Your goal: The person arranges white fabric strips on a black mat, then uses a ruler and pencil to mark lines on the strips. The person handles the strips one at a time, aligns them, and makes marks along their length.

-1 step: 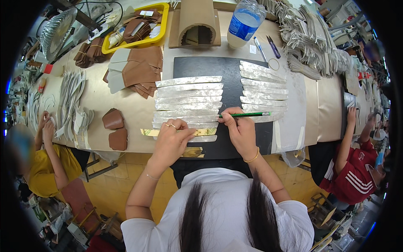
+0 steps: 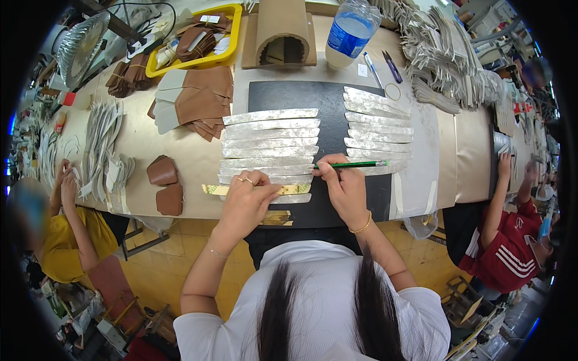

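Note:
In my right hand (image 2: 345, 185) is a slim green pencil (image 2: 364, 163), its tip pointing left at the right ends of the strips. My left hand (image 2: 244, 201) is closed, fingertips pressed together on a yellow patterned strip (image 2: 295, 189) that lies across the lower part of a column of silvery strips (image 2: 271, 143). A second column of silvery strips (image 2: 378, 128) lies further right, partly behind my right hand. Both columns lie partly on a black board (image 2: 334, 96). A short gold-coloured piece (image 2: 275, 218) rests by the board's near edge.
Brown leather pieces (image 2: 208, 90) and a yellow tray (image 2: 238, 36) stand at the left back. Behind the board are a brown arched stand (image 2: 283, 27), a water bottle (image 2: 350, 36) and pens (image 2: 392, 67). Bundled pale strips (image 2: 442, 48) fill the right back. Co-workers sit at both sides.

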### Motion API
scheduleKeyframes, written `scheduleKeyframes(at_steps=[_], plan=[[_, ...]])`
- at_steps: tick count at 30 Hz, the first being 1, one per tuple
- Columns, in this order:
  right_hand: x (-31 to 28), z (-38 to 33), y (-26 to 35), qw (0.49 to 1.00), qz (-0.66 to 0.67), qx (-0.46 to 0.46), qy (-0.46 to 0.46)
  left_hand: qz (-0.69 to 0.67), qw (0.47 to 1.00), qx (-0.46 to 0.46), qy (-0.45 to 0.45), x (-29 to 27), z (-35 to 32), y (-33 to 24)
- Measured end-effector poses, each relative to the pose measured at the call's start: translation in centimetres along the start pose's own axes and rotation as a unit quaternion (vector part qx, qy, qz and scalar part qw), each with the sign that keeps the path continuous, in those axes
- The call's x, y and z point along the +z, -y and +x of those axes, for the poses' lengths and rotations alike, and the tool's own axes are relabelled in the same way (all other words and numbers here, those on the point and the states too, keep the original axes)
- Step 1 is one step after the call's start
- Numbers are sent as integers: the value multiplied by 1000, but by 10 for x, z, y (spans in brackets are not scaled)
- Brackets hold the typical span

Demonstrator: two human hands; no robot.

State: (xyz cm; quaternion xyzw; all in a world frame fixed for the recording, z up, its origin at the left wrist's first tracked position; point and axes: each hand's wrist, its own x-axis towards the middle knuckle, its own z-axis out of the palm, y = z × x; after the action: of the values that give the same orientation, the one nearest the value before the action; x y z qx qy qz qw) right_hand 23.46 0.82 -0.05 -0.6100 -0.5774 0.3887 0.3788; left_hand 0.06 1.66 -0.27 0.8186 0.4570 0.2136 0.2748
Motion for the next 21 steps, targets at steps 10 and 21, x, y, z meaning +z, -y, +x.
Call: scheduleKeyframes(at_steps=[10,21], plan=[[3,5,-8,998,38,-26,-47,2,1000,-1,0,3,4,4],[7,1,-2,1000,-11,-24,17,7,1000,9,-10,6,2,5]])
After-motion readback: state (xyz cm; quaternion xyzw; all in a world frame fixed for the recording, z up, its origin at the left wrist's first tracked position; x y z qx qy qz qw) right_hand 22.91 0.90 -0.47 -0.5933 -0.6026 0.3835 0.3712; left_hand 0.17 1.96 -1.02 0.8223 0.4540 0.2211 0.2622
